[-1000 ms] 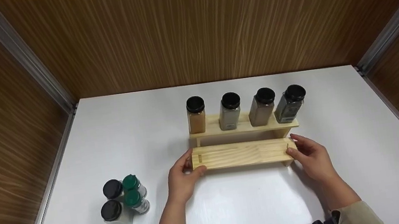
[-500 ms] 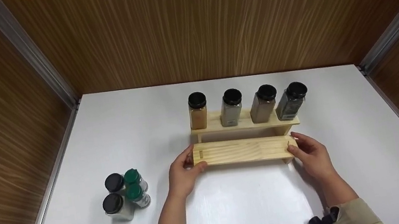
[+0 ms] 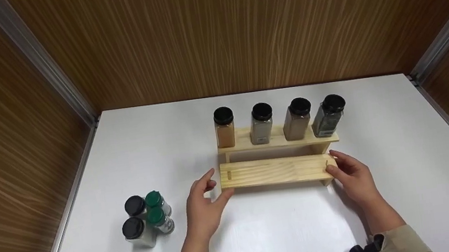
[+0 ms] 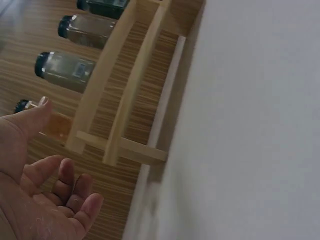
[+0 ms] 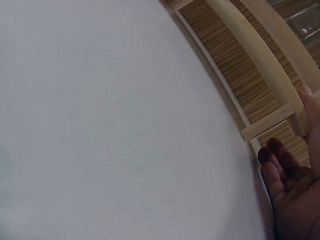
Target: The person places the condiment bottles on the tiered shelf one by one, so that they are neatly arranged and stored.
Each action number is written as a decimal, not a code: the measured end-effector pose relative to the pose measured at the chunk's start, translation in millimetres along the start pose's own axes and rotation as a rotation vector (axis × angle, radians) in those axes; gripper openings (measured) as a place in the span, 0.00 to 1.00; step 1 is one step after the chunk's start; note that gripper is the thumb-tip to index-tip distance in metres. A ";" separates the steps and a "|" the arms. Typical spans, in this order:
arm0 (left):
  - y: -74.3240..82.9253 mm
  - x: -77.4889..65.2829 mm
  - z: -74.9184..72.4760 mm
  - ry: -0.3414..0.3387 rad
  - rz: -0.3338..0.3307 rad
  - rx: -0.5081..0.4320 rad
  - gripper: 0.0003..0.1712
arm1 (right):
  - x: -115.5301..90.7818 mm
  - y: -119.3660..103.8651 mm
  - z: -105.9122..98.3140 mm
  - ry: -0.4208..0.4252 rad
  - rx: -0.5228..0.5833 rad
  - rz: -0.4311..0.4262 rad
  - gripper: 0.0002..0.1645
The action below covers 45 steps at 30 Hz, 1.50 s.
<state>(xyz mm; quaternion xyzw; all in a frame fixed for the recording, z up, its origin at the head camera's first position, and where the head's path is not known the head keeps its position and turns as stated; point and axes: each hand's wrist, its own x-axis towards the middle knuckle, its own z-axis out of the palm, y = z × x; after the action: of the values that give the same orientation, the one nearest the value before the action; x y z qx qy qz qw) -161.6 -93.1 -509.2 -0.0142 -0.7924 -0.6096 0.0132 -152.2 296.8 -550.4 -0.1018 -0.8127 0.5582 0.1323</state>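
A two-step wooden spice rack (image 3: 277,171) stands on the white table. Along its upper step are several square spice jars with black lids, among them an orange-brown one (image 3: 225,134) at the left end and a dark one (image 3: 326,122) at the right. My right hand (image 3: 353,182) grips the lower step's right end, thumb on top and fingers around the end. Beside the left end, my left hand (image 3: 203,210) is held with thumb and fingers spread apart, nothing between them. In the left wrist view, a gap shows between the left fingers (image 4: 65,180) and the rack.
At the left of the table stand two black-lidded jars (image 3: 146,238) and two smaller green-lidded shakers (image 3: 166,226), grouped close together. Wood-grain panels (image 3: 237,32) wall the table at the back and both sides.
My left hand has let go of the rack's left end and drawn slightly left, its fingers spreading. The right hand keeps its grip. The rack and jars stay put; the head view shifts slightly.
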 end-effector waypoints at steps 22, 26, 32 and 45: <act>-9.0 -70.2 -109.2 0.656 0.089 0.036 0.69 | -0.5 0.6 -2.5 0.011 -0.015 0.008 0.29; -31.7 -69.6 -113.5 0.501 -0.044 0.053 0.76 | -0.6 2.8 -1.9 0.014 0.014 -0.003 0.29; -52.6 -67.5 -118.0 0.374 -0.130 0.136 0.76 | 2.9 1.4 0.3 0.004 -0.012 0.018 0.30; -56.1 -64.0 -125.9 0.360 -0.218 0.094 0.58 | -0.9 -0.6 -0.1 -0.003 0.001 0.017 0.29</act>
<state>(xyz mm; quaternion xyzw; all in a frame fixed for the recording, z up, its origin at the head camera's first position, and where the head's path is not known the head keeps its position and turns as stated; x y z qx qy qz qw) -99.4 -229.6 -533.6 0.1815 -0.8018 -0.5624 0.0890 -151.3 296.4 -549.9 -0.1078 -0.8117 0.5600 0.1265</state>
